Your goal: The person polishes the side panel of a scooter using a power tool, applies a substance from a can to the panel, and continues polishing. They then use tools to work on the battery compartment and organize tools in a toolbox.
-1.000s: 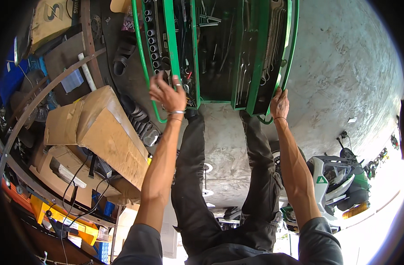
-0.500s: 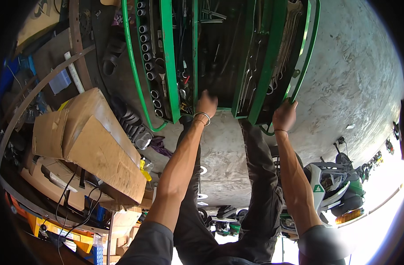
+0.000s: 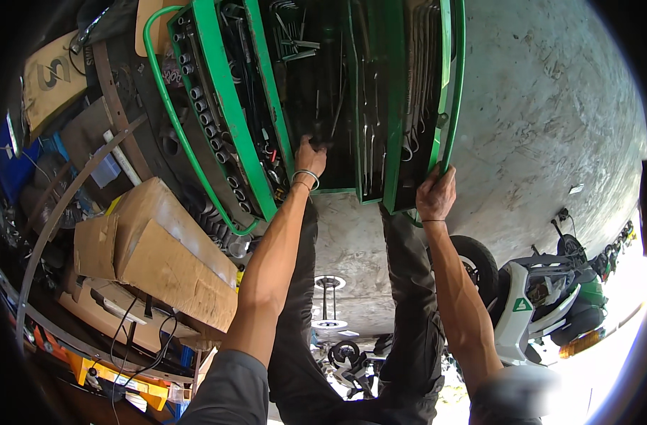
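A green metal toolbox (image 3: 389, 159) with fold-out trays stands open in front of my legs. My left hand (image 3: 310, 157), with a bangle at the wrist, reaches into the dark middle compartment. Its fingers are closed around something dark that I cannot make out; loose tools lie just beyond. My right hand (image 3: 437, 195) is wrapped round the green tubular handle (image 3: 456, 92) on the toolbox's right side. Sockets (image 3: 202, 106) line the left tray. Long wrenches (image 3: 422, 64) lie in the right tray, and hex keys (image 3: 295, 49) sit at the middle compartment's far end.
Worn cardboard boxes (image 3: 175, 258) sit to my left beside a curved metal bar (image 3: 51, 219). Grey concrete floor (image 3: 536, 127) stretches to the right. A white and green motorcycle (image 3: 518, 312) stands at the lower right, with black cables (image 3: 136, 340) at the lower left.
The toolbox and both hands now appear further left in the view. My left hand stays closed inside the middle compartment, and my right hand keeps its grip on the handle.
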### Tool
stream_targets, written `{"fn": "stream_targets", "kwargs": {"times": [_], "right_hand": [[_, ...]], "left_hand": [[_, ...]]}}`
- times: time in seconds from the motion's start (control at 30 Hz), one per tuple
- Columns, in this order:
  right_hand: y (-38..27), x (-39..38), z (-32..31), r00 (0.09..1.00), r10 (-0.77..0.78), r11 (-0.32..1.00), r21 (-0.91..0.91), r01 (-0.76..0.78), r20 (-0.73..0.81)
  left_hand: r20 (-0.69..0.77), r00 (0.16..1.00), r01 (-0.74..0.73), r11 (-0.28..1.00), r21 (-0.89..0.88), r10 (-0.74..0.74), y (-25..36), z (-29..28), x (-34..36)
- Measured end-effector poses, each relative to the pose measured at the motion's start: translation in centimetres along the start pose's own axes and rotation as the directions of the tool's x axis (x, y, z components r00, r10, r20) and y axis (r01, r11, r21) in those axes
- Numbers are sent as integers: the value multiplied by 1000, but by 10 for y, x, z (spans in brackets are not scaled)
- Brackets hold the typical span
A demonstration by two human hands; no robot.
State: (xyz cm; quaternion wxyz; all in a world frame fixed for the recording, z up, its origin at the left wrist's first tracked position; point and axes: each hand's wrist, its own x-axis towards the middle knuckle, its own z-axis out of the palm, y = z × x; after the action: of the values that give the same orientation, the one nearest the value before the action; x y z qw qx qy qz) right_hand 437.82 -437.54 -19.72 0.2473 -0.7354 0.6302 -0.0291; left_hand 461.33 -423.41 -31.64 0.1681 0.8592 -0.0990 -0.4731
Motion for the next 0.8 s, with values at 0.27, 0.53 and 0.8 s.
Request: {"fn": "stream_targets", "kwargs": {"times": [0.27, 0.53, 0.8], "right_hand": [[-5, 3, -3, 1000, -17, 1000, 12, 17, -8], [-5, 5, -5, 999, -35, 999, 22, 35, -8], [3, 5, -6, 999, -41, 999, 22, 41, -7]], "left_hand": [[-45, 999, 10, 988, 155, -3, 20, 0, 44], [-101, 995, -8, 998, 59, 14, 5, 11, 22], [-34, 991, -115, 949, 294, 131, -10, 41, -70]]}}
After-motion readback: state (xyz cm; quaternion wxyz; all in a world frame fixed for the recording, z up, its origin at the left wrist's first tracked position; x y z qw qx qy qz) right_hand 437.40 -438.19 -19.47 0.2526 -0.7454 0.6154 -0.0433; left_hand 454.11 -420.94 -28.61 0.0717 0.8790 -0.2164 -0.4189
